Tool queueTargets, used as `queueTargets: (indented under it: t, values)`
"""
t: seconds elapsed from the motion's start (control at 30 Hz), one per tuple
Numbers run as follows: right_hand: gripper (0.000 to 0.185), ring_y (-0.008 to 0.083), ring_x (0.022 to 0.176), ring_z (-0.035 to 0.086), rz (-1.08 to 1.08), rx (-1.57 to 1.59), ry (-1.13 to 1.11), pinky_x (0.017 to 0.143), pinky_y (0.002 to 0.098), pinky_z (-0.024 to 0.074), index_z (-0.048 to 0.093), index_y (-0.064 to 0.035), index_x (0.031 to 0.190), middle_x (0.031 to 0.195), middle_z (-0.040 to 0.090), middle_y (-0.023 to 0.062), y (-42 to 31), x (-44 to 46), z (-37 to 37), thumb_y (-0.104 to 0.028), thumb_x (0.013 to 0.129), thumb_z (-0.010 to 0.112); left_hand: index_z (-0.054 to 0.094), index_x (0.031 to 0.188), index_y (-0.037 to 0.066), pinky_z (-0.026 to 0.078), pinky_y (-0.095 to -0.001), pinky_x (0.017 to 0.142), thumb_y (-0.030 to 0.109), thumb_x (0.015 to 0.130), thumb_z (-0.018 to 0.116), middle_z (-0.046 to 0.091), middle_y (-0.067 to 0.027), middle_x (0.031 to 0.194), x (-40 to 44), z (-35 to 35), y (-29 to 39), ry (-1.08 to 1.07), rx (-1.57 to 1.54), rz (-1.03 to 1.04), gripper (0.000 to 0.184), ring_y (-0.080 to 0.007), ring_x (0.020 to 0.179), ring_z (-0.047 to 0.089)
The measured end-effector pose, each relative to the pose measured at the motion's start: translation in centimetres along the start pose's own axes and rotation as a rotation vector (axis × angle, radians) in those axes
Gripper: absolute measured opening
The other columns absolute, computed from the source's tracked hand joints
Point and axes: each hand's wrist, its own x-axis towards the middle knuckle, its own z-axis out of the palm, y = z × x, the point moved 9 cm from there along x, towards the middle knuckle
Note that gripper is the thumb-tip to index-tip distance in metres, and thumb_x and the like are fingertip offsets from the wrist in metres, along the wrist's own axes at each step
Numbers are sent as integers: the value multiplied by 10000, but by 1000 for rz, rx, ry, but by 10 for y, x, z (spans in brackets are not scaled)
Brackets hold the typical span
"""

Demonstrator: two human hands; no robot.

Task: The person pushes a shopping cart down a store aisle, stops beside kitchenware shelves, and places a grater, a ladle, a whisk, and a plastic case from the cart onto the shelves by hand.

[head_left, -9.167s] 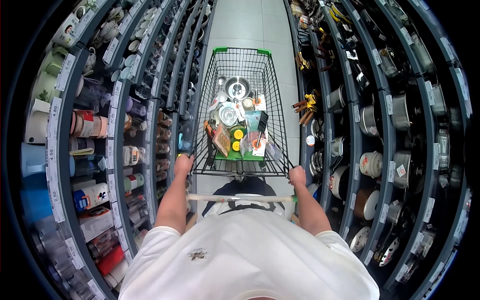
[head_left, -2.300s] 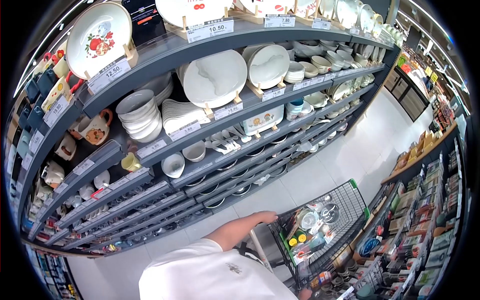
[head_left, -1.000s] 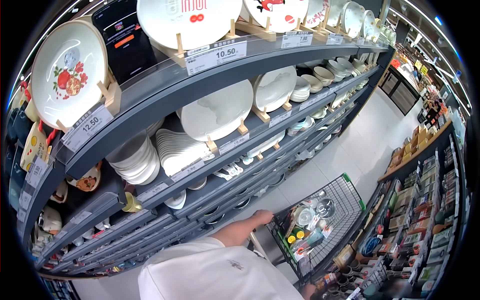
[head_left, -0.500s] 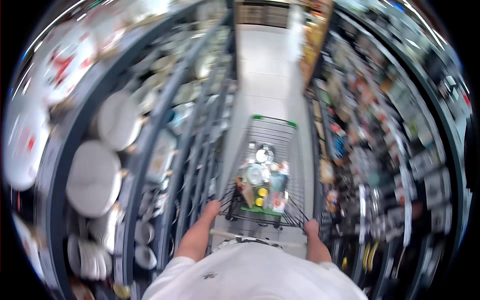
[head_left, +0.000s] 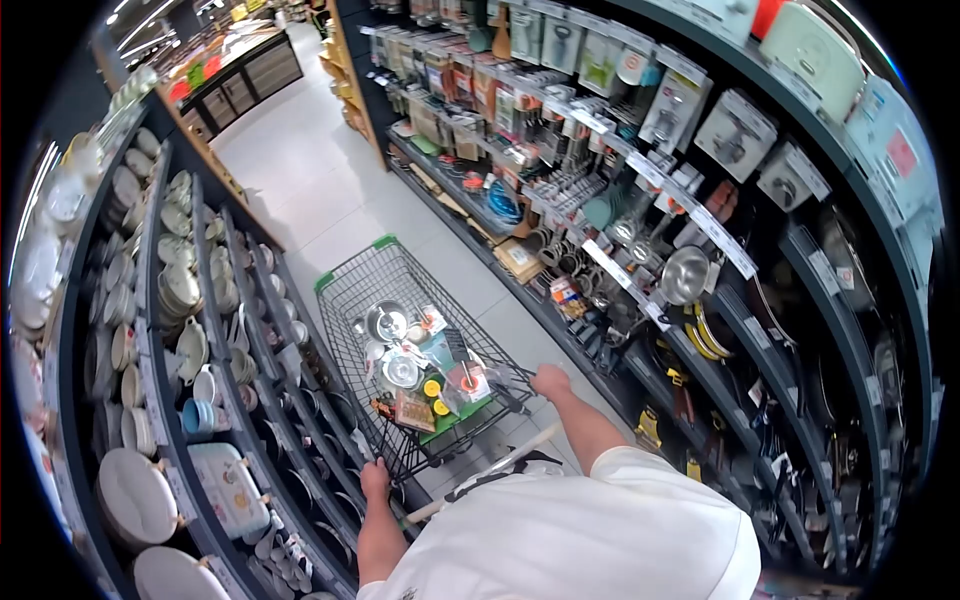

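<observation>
A black wire shopping cart [head_left: 345, 300] with green corner pieces stands ahead of me, pointing to the upper left of the view. My left hand [head_left: 375, 478] is closed on its near left corner. On the near right corner, my right hand [head_left: 549, 381] is wrapped around the frame. Inside lie a round steel pan or bowl [head_left: 387, 321], a clear round dish or lid [head_left: 402, 370], two yellow-topped containers [head_left: 432, 387], a brown box [head_left: 414, 411] and several packaged goods. A pale bar [head_left: 490, 470] crosses between my arms and body.
Shelves of plates and bowls [head_left: 137, 497] line the left side, close to the cart. Kitchen tools hang along the right rack [head_left: 600, 125], with a steel bowl [head_left: 686, 275] and pans. Pale floor tiles [head_left: 330, 190] lead toward a dark produce stand [head_left: 245, 85].
My view has turned to the right, so the cart now slants to the upper left and more of the right rack shows. Both hands stay on the cart.
</observation>
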Motion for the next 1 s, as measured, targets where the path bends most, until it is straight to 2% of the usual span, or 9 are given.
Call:
queueTargets:
  t: [0.1, 0.13, 0.27, 0.53, 0.7, 0.73, 1.0]
  values:
    - [301, 301, 728, 729, -2, 20, 27, 745, 428, 578, 740, -27, 926, 834, 735, 171, 0, -3, -12, -272, 827, 595, 716, 1043, 13, 503, -510, 897, 455, 952, 580, 701, -254, 1052, 6, 3, 4, 42, 39, 57, 472, -432, 1042, 651]
    - [345, 366, 1034, 691, 60, 53, -83, 923, 460, 545, 734, -52, 1062, 1089, 717, 208, -3, -10, -18, -292, 838, 627, 721, 1058, 29, 508, -499, 897, 441, 948, 586, 712, -237, 1031, 4, 2, 7, -2, 33, 45, 447, -419, 1034, 660]
    - [382, 367, 1030, 693, 36, 56, -61, 919, 462, 548, 734, -50, 1058, 1072, 722, 206, -4, -17, -22, -358, 854, 635, 722, 1091, 43, 513, -486, 902, 421, 944, 584, 722, -212, 1044, -1, -4, 15, -29, 27, 31, 429, -399, 1037, 669]
    - [512, 367, 1000, 700, -2, 29, 6, 888, 465, 557, 740, -45, 1026, 1037, 729, 199, -6, -19, -32, -528, 914, 614, 722, 1112, 48, 508, -472, 915, 418, 947, 581, 710, -224, 1081, 16, 14, 4, -39, 39, 31, 429, -406, 1064, 659]
    - [478, 364, 995, 701, -20, 50, 14, 882, 466, 556, 742, -45, 1022, 1028, 730, 199, -6, -18, -35, -494, 915, 621, 720, 1145, 59, 507, -468, 917, 428, 950, 582, 711, -220, 1096, 21, 20, 2, -52, 19, 19, 440, -400, 1062, 663]
    - [471, 362, 996, 701, -20, 57, 16, 884, 465, 555, 743, -46, 1023, 1027, 730, 198, -5, -18, -34, -489, 915, 623, 721, 1157, 75, 506, -464, 921, 432, 953, 581, 712, -215, 1106, 3, 7, 19, -68, 49, 6, 435, -390, 1075, 663]
    - [490, 365, 1010, 690, -22, 88, 4, 902, 467, 540, 723, -44, 1057, 1051, 725, 190, 0, -27, -31, -497, 928, 587, 723, 1155, 100, 494, -462, 950, 462, 929, 591, 709, -211, 1121, 21, 16, 6, -82, 109, -4, 447, -391, 1109, 650]
